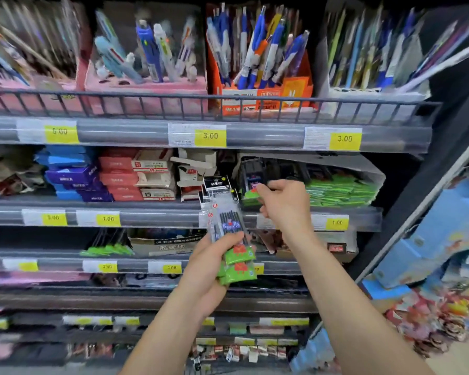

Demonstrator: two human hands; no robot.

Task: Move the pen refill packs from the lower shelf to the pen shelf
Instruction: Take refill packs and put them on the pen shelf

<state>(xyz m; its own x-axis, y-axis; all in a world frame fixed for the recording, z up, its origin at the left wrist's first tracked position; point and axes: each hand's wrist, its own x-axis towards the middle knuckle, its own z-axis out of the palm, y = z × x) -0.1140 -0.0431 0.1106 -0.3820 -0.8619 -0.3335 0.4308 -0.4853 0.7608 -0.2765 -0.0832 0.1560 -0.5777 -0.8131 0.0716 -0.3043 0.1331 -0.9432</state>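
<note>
Left hand [209,269] grips a fanned bunch of pen refill packs [229,226] upright before the shelf edge, their lower ends hidden in the palm, while right hand [284,204], fingers curled, pinches a blurred green-headed pack [251,194] at the stacked green packs [341,190] on the shelf [152,216].

Left hand [210,262] grips refill packs [232,231]; right hand [284,204] pinches another [251,194].

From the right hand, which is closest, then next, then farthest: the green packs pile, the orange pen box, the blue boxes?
1. Green packs pile: just right of the right hand, same shelf.
2. Orange pen box: shelf above, slightly left.
3. Blue boxes: same shelf, far left.
</note>
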